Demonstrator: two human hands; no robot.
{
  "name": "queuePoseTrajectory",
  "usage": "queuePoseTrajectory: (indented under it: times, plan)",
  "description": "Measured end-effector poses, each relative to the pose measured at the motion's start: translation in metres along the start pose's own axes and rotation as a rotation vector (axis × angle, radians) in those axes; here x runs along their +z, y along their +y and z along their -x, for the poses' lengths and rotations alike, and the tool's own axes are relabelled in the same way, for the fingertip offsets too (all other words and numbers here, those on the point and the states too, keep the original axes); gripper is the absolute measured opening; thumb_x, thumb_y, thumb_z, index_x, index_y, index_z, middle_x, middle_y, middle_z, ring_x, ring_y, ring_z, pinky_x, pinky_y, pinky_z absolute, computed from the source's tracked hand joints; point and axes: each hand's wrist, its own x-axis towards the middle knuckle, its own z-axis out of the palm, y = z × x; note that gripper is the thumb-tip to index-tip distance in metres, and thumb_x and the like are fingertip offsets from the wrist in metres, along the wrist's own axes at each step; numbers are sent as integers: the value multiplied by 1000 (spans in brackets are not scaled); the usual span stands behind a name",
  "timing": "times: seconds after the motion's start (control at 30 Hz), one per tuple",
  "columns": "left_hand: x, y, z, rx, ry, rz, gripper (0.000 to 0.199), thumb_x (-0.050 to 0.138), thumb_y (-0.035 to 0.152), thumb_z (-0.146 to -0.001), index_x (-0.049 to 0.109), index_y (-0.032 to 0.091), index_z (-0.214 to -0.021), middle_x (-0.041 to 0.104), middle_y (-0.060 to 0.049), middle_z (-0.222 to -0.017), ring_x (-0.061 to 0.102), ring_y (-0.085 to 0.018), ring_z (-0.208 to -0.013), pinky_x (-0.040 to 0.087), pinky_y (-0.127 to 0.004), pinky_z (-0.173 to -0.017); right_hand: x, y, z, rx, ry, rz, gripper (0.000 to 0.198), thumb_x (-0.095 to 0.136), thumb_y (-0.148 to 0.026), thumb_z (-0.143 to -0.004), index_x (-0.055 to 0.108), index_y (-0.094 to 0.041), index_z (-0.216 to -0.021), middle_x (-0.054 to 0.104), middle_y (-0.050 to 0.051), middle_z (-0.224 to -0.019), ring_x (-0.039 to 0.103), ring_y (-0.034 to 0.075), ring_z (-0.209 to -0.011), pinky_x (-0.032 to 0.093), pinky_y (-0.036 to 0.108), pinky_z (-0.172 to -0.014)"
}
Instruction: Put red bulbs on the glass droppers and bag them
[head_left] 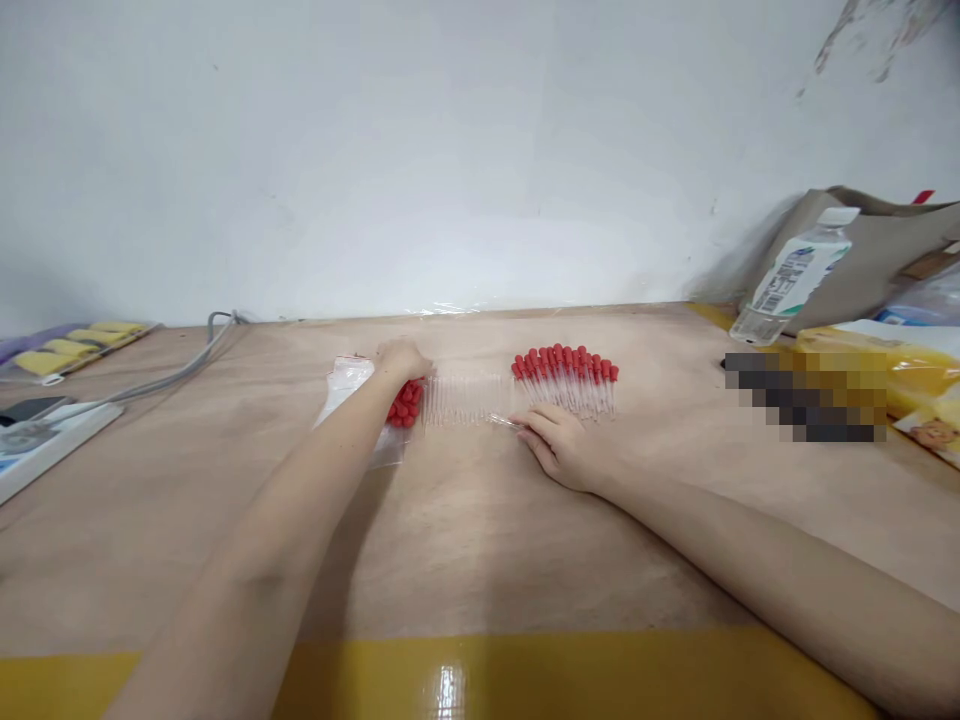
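My left hand (401,362) is at the far side of the red rubber bulbs (405,405), its fingers curled downward; what they hold, if anything, is hidden. The loose bulbs lie on a clear plastic bag (345,380), partly behind my forearm. My right hand (553,440) rests low over the table, thumb and fingers closed on the end of a thin clear glass dropper tube (501,420). Bare glass tubes (457,400) lie side by side between my hands. Just beyond my right hand, several droppers with red bulbs (566,370) are fanned out in a row.
A water bottle (799,275) leans against a grey bag (862,260) at the right, near yellow packages (862,350) and a pixelated dark object (802,395). At the left are a grey cable (180,372), a white power strip (67,440) and a yellow-and-purple packet (75,345). A wall stands behind.
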Motion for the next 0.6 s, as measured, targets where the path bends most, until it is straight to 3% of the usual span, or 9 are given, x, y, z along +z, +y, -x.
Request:
queuePoseTrajectory:
  times: [0.1, 0.17, 0.3, 0.4, 0.6]
  plan:
    - [-8, 2, 19, 67, 119, 23, 15, 58, 32, -70, 59, 17, -70, 63, -7, -68, 60, -23, -74, 45, -33, -70, -2, -2, -1, -3, 2, 15, 21, 37, -20, -90, 55, -17, -99, 59, 7, -88, 53, 17, -82, 41, 31, -73]
    - [-9, 0, 42, 226, 173, 200, 22, 52, 33, -77, 56, 15, -88, 63, -5, -73, 60, -18, -69, 45, -30, -66, -5, -4, -1, -6, -3, 33, 19, 37, -20, -90, 54, -17, -98, 59, 7, -90, 53, 17, -82, 39, 32, -75]
    - [2, -11, 101, 346, 20, 528, 36, 48, 32, -81, 46, 17, -114, 63, -2, -79, 60, -14, -68, 47, -27, -65, -9, -6, -1, -1, -49, 79, 18, 36, -21, -89, 54, -16, -91, 58, 5, -84, 52, 16, -76, 35, 31, -72]
    - [16, -17, 134, 305, -115, 641, 22, 46, 28, -82, 56, 15, -97, 64, -7, -92, 63, -15, -80, 48, -29, -76, -9, -6, -1, 6, -66, 106, 19, 36, -23, -90, 53, -16, -87, 58, 4, -80, 51, 15, -71, 33, 31, -71]
    - [30, -17, 148, 356, -198, 632, 17, 61, 27, -75, 52, 16, -83, 62, -5, -85, 62, -16, -78, 50, -26, -68, -5, -11, -2, -1, -56, 96, 21, 37, -27, -90, 55, -16, -86, 60, 4, -79, 53, 14, -69, 31, 30, -72]
